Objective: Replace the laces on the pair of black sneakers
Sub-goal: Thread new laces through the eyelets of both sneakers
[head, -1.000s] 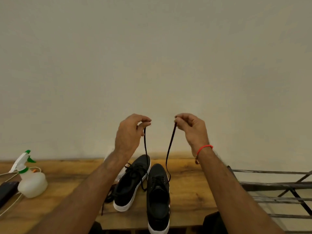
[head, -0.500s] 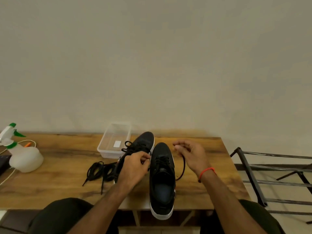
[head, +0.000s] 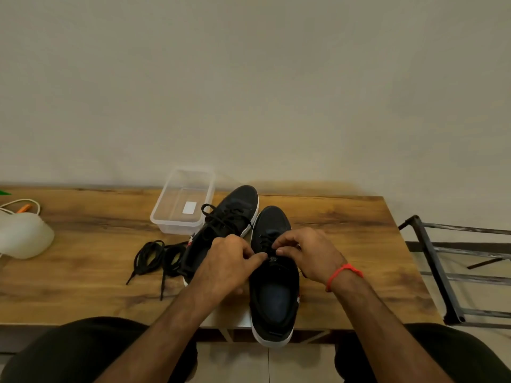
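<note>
A wooden table (head: 345, 244) stands against a plain pale wall (head: 249, 78), with a dark metal rack (head: 431, 258) to its right and tiled floor below. On it sit 2 black sneakers: the left sneaker (head: 229, 214) laced, the right sneaker (head: 273, 294) with its heel over the near edge. A clear plastic tub (head: 184, 203), 2 loose black laces (head: 154, 255) and a white spray bottle (head: 22, 236) lie to the left. The left hand (head: 226, 266) and right hand (head: 307, 252) curl over the right sneaker's eyelets, fingertips pinching its lace (head: 264, 244). Half a second ago the hands were apart with the lace slack; now they meet over the tongue.
</note>
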Demonstrator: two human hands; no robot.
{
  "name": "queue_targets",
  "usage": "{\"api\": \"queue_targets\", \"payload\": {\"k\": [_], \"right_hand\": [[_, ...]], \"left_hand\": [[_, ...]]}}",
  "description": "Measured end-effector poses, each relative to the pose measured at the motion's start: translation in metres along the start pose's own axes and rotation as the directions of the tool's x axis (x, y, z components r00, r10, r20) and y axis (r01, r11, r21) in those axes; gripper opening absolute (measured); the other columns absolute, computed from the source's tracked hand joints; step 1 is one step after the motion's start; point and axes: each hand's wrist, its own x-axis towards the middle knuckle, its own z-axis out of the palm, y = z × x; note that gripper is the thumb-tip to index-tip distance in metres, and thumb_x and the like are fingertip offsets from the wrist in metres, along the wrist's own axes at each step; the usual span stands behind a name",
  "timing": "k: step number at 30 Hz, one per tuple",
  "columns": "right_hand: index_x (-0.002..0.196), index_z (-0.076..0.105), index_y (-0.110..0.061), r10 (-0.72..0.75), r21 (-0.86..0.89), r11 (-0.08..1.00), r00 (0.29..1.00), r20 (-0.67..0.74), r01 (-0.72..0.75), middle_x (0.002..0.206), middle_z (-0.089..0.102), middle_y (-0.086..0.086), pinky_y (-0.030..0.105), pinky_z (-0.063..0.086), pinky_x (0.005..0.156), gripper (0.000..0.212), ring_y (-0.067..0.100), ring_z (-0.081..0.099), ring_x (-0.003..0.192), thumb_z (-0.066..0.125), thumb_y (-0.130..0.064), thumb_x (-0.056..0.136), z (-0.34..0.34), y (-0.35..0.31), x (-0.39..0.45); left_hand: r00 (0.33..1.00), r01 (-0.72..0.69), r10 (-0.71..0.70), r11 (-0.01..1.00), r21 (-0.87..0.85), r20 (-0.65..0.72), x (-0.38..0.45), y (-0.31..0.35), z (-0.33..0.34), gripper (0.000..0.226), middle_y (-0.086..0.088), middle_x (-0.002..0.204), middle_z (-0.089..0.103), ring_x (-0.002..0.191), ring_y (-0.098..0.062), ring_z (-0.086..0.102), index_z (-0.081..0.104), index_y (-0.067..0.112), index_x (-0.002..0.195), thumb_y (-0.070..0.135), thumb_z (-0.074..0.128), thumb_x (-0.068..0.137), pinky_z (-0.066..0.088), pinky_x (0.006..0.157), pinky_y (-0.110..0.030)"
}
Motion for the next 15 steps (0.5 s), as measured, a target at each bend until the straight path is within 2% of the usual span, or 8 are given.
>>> {"api": "queue_targets", "payload": {"k": [3, 4, 7, 9, 15], "right_hand": [[0.11, 0.073, -0.024, -0.022, -0.041, 0.999, 1.0, -0.004, 0.022, 0.106, 0.07, -0.009, 0.006, 0.038, 0.078, 0.017, 0.002, 0.058, 0.095, 0.066, -0.023, 0.096, 0.001, -0.001, -0.001], [0.109, 0.073, -0.025, -0.026, -0.051, 0.998, 1.0, -0.003, 0.026, 0.104, 0.069, -0.01, 0.006, 0.038, 0.077, 0.015, 0.001, 0.056, 0.094, 0.065, -0.025, 0.096, 0.002, -0.001, -0.002], [0.103, 0.07, -0.029, -0.038, -0.062, 0.997, 0.999, -0.008, 0.037, 0.103, 0.064, -0.013, 0.022, 0.048, 0.088, 0.009, 0.004, 0.056, 0.097, 0.063, -0.03, 0.097, 0.006, -0.004, -0.004], [0.099, 0.067, -0.033, -0.042, -0.089, 0.995, 0.999, -0.025, 0.04, 0.104, 0.061, -0.013, 0.032, 0.048, 0.093, 0.006, 0.007, 0.052, 0.102, 0.062, -0.035, 0.097, 0.011, -0.006, -0.004], [0.104, 0.066, -0.034, -0.073, -0.213, 0.974, 0.997, -0.001, 0.071, 0.109, 0.06, -0.011, 0.038, 0.042, 0.094, 0.014, 0.016, 0.043, 0.108, 0.058, -0.041, 0.095, 0.021, -0.016, -0.007]], "left_hand": [[0.998, 0.028, -0.023, 0.996, -0.089, 0.056, -0.001, 0.0, -0.003, 0.021, -0.002, 0.073, 0.072, 0.053, -0.011, 0.07, 0.069, 0.017, 0.09, 0.034, 0.061, 0.1, 0.058, 0.052, -0.022], [0.996, 0.04, -0.031, 0.992, -0.116, 0.081, -0.001, -0.001, -0.004, 0.02, -0.004, 0.076, 0.073, 0.055, -0.013, 0.072, 0.069, 0.016, 0.094, 0.031, 0.058, 0.102, 0.06, 0.054, -0.025], [0.987, 0.099, -0.068, 0.97, -0.222, 0.145, 0.003, -0.007, -0.005, 0.018, -0.007, 0.091, 0.073, 0.067, -0.017, 0.075, 0.069, 0.012, 0.1, 0.023, 0.056, 0.104, 0.062, 0.057, -0.032], [0.977, 0.146, -0.092, 0.945, -0.293, 0.19, 0.006, -0.011, -0.006, 0.019, -0.009, 0.098, 0.073, 0.074, -0.017, 0.076, 0.07, 0.01, 0.103, 0.022, 0.055, 0.104, 0.063, 0.058, -0.034], [0.961, 0.182, -0.088, 0.915, -0.359, 0.263, 0.007, -0.012, -0.009, 0.02, -0.01, 0.102, 0.073, 0.083, -0.017, 0.076, 0.071, 0.01, 0.102, 0.022, 0.055, 0.104, 0.063, 0.061, -0.036]]}}
